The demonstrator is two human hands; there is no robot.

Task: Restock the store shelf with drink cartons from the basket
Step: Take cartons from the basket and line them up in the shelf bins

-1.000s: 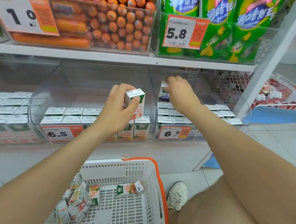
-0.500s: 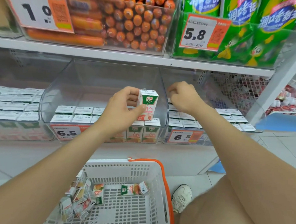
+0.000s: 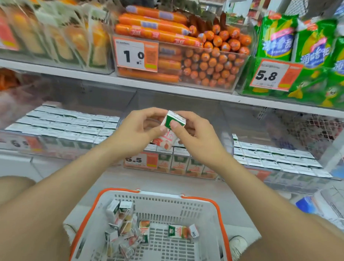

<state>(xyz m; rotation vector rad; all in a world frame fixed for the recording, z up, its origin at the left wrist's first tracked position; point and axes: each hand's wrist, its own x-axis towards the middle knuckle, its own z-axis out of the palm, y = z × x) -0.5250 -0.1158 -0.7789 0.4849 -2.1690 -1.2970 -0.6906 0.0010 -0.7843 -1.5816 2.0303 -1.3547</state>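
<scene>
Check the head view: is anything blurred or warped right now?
Head view: motion blur smears the left price tag and upper-left packets; the carton between the left hand and right hand looks sharper; shelf edge bows from wide-angle distortion; lighting even.

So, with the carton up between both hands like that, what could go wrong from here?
1. The carton is tilted and only pinched at its top by the fingertips of the left hand and right hand. It could slip and drop onto the front row below, or into the basket.
2. Set down at this tilt, it might topple the front row's standing cartons or end up facing the wrong way.
</scene>
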